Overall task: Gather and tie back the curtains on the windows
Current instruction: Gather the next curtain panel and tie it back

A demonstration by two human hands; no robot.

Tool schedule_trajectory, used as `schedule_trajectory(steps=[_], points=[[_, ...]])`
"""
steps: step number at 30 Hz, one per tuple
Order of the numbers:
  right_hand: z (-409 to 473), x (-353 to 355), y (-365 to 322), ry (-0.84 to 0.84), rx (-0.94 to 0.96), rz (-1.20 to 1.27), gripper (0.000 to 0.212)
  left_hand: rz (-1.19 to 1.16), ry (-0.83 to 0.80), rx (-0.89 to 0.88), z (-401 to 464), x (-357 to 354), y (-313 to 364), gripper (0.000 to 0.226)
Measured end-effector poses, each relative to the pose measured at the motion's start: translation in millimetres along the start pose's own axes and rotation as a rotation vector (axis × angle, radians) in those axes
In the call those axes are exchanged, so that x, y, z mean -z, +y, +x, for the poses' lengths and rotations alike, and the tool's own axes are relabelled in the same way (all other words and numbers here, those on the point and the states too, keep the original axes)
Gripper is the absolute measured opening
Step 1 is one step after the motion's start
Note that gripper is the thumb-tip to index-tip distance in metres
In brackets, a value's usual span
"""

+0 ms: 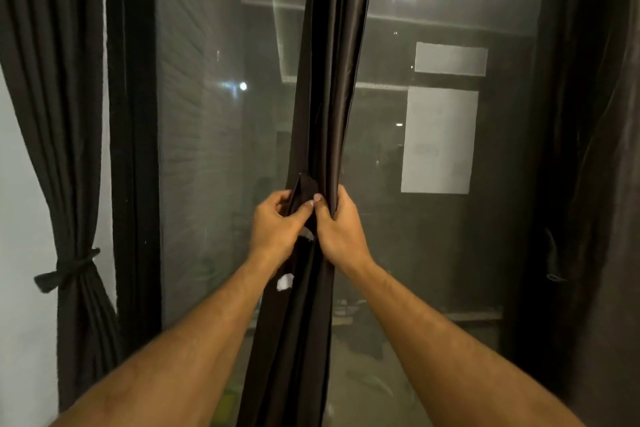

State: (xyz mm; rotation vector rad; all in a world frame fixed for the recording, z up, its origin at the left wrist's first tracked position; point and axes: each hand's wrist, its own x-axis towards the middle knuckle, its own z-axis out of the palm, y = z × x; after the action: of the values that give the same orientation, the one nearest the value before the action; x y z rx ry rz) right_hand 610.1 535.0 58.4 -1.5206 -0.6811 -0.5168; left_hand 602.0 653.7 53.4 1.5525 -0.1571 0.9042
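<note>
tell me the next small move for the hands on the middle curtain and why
Probably draw the tie band tight around the bunch and fasten it. Both the left hand and right hand already pinch the gathered middle curtain, the band's end sticks up loose, and the left curtain shows the finished look.

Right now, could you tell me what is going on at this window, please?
A person stands at a dark window and has bunched the middle curtain into a narrow column. The left hand and the right hand both grip it at the same height, working a dark tie strap around the bundle; it does not look fastened yet. The left curtain is already tied back with its band. The right curtain hangs loose.
</note>
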Motion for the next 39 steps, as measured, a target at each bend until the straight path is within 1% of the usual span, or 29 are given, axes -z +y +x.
schedule_trajectory(steps=[1,3,5,7,9,11,12,13,15,16,18,19,20,22,23,25,28,31,33,36,38,39], points=[[-7.0,-0.6,3.4,-0.003,-0.009,0.007,0.027,0.006,-0.015,0.010,-5.3,1.4,-5.0,0.020],[-16.4,-0.6,7.7,-0.006,-0.014,0.022,0.041,-0.001,-0.048,0.024,-14.9,3.6,-12.8,0.024],[-20.7,2.6,12.6,0.027,0.024,-0.044,0.054,0.036,-0.053,0.017,-21.5,3.4,-17.8,0.024],[-26.9,9.7,17.3,0.080,0.144,-0.177,0.070,0.094,-0.022,0.011,-26.7,4.0,-22.0,0.027],[-33.1,18.8,21.4,0.119,0.262,-0.373,0.087,0.133,0.018,-0.002,-32.8,5.0,-24.0,0.040],[-39.1,25.9,23.7,0.103,0.313,-0.541,0.091,0.159,0.071,-0.031,-39.1,4.4,-24.1,0.048],[-42.1,28.8,24.7,0.099,0.325,-0.595,0.088,0.172,0.105,-0.044,-41.1,3.2,-24.5,0.047],[-44.6,31.1,26.8,0.105,0.340,-0.634,0.077,0.190,0.137,-0.053,-41.9,2.1,-25.3,0.043],[-49.7,33.4,28.9,0.147,0.305,-0.666,0.044,0.235,0.169,-0.072,-41.1,-1.0,-27.2,0.031],[-53.1,33.1,27.7,0.169,0.251,-0.659,0.039,0.243,0.167,-0.083,-41.1,-2.6,-28.3,0.026],[-56.0,32.7,32.8,0.197,0.169,-0.614,0.054,0.201,0.173,-0.088,-42.9,-5.9,-32.1,0.025],[-56.9,32.6,35.9,0.216,0.190,-0.643,0.059,0.176,0.188,-0.079,-45.0,-7.9,-33.8,0.028],[-57.3,32.6,39.1,0.239,0.252,-0.712,0.058,0.161,0.202,-0.068,-47.0,-10.2,-35.0,0.032],[-56.4,31.8,44.8,0.246,0.312,-0.830,0.042,0.174,0.203,-0.034,-48.7,-13.8,-38.4,0.031],[-56.2,31.4,46.8,0.233,0.298,-0.854,0.032,0.198,0.196,-0.010,-46.8,-14.8,-40.4,0.024],[-56.4,31.1,52.3,0.216,0.247,-0.896,0.021,0.253,0.194,0.026,-40.6,-13.9,-42.9,0.013],[-55.1,33.3,53.6,0.235,0.162,-0.919,0.016,0.240,0.236,0.041,-31.4,-10.8,-42.1,0.016],[-55.6,39.4,51.6,0.298,0.097,-0.986,0.015,0.189,0.325,0.061,-31.7,-10.6,-41.6,0.030],[-57.8,45.2,51.4,0.341,0.094,-1.067,0.013,0.190,0.358,0.045,-37.3,-11.7,-42.4,0.038],[-64.0,50.7,49.5,0.409,0.124,-1.116,0.007,0.249,0.295,-0.036,-45.3,-13.1,-44.6,0.042],[-68.6,51.3,48.2,0.443,0.155,-1.121,0.006,0.294,0.232,-0.053,-45.3,-16.0,-46.6,0.034],[-69.9,51.8,47.8,0.459,0.172,-1.125,0.006,0.303,0.211,-0.044,-43.7,-18.5,-45.8,0.026]])
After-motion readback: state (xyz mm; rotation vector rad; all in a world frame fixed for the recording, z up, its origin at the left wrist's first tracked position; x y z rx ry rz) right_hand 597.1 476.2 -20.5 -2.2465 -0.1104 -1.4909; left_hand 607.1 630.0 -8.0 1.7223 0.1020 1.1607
